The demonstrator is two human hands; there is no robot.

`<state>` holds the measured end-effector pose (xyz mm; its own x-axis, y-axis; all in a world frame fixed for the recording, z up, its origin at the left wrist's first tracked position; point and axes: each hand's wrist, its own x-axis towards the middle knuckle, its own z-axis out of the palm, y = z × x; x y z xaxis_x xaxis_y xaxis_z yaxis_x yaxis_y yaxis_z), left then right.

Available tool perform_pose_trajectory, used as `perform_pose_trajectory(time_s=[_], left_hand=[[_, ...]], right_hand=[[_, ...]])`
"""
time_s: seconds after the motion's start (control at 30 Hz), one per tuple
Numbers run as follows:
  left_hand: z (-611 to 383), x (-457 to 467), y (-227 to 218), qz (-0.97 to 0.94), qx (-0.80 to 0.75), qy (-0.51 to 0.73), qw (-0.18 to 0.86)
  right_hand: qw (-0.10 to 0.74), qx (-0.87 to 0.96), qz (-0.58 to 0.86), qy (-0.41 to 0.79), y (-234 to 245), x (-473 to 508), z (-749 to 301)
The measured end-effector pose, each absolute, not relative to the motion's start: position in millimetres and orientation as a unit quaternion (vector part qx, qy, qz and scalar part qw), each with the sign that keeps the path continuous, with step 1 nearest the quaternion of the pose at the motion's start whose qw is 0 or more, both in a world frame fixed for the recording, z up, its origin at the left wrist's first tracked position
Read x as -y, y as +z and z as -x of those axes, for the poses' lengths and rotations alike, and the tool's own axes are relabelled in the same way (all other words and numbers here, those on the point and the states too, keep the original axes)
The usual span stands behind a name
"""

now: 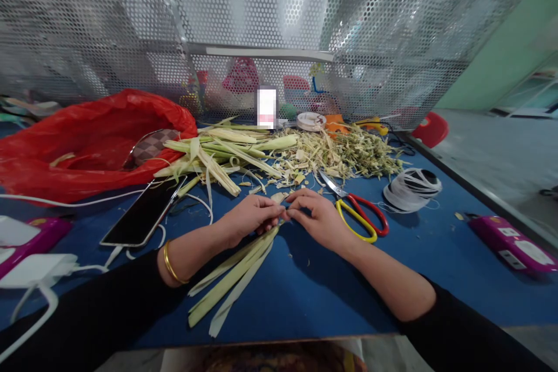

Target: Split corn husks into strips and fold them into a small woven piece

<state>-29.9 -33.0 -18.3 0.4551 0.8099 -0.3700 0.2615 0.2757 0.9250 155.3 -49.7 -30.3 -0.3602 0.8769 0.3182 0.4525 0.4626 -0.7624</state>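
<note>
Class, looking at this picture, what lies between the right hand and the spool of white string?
In the head view, scissors with red and yellow handles lie on the blue table between the right hand and the spool.

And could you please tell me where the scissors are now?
In the head view, the scissors lie on the blue table right of the right hand, between it and the spool of white string, blades toward the plant scraps.

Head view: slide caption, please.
Left hand and right hand meet at pale leaf strips over a blue table, scissors and white string spool nearby.
</note>
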Motion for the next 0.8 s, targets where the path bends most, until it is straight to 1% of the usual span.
perform_pose_trajectory(time_s=[0.27,0.43,0.5,0.57,0.7,0.8], left_hand=[[29.9,31.2,-19.1,-0.542,-0.492,0.241,0.637],[30.0,30.0,-20.6,-0.516,-0.501,0.272,0.639],[30.8,29.5,-20.3,-0.519,-0.507,0.268,0.634],[31.4,29.0,-19.0,-0.534,-0.511,0.262,0.621],[31.1,27.8,-15.2,-0.584,-0.504,0.252,0.584],[31.7,26.7,-12.4,-0.65,-0.476,0.238,0.543]], right_hand=[[0.399,0.769,0.411,0.283,-23.9,51.5,-156.6],[0.382,0.8,0.377,0.267,-19.5,56.5,-156.7],[0.373,0.812,0.356,0.274,-18.0,57.9,-157.4],[0.38,0.802,0.365,0.283,-18.1,58.3,-157.9],[0.403,0.712,0.46,0.345,-24.9,56.0,-154.3],[0.392,0.684,0.444,0.425,-32.2,54.6,-147.3]])
